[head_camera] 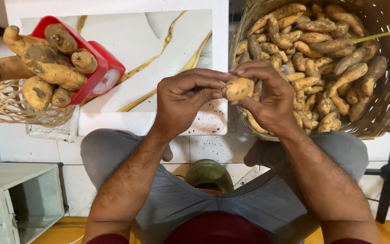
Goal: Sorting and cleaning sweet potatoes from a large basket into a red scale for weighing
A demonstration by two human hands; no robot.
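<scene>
Tubers everywhere: large wicker basket (387,97) at far right, heaped with muddy sweet potatoes (321,49). Red scale tray (96,58) at far left, loaded with bigger ones (some spilling over a small woven basket (5,106)). Left hand (183,101) and right hand (267,97), fingers curled shut around one small sweet potato (238,88), centre, above white marbled board (145,40).
</scene>
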